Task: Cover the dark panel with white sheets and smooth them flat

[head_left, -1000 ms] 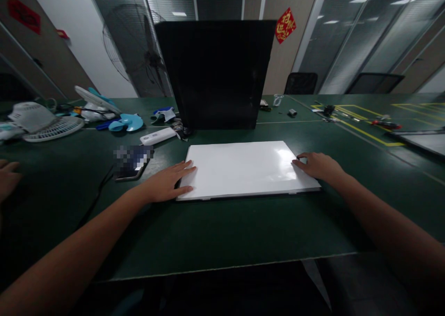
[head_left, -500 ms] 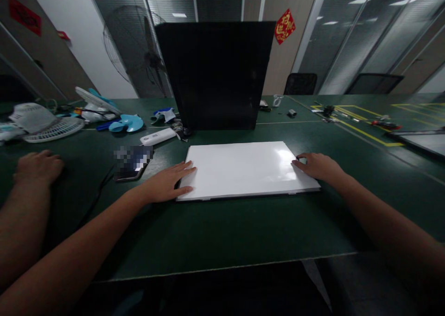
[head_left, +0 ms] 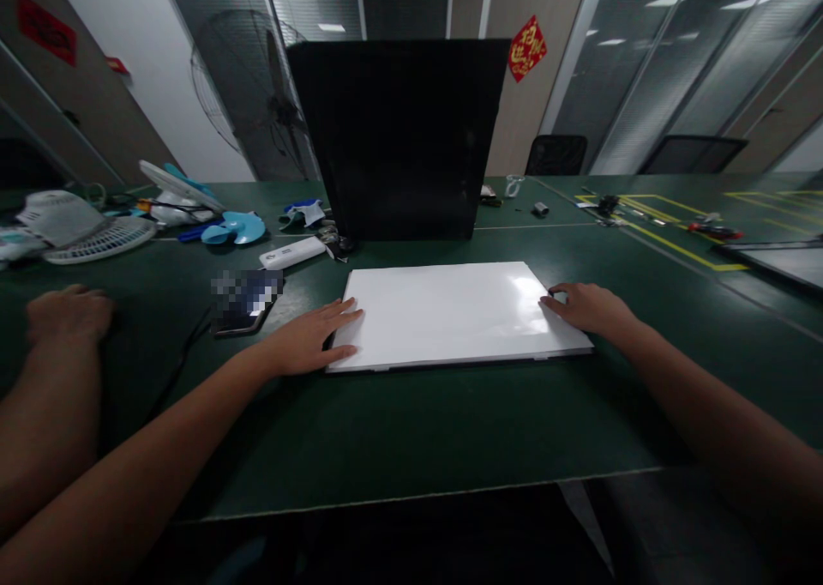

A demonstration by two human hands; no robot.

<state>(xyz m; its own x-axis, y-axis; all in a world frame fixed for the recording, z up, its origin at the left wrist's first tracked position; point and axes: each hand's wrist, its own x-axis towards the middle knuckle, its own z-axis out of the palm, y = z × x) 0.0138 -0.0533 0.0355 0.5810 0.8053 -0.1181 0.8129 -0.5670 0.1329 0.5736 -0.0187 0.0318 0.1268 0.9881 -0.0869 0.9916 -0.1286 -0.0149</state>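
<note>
A thin rectangular white panel (head_left: 443, 315) with a glossy face and dark edging lies flat on the green table in front of me. My left hand (head_left: 312, 338) rests on its left end, fingers spread over the white face and thumb near the front corner. At the right end, my right hand (head_left: 590, 307) has its thumb tip on the face, while the other fingers curl by the dark side edge, partly hidden.
A black upright panel (head_left: 405, 139) stands behind. A phone (head_left: 248, 302), white bar-shaped device (head_left: 292, 253), blue fan blade (head_left: 233, 228) and white fan parts (head_left: 96, 238) lie left. Another person's hand (head_left: 70, 312) rests at far left. A framed panel (head_left: 777, 259) lies far right.
The other person's hand and forearm at far left have shifted slightly. My hands and the white panel stay where they were.
</note>
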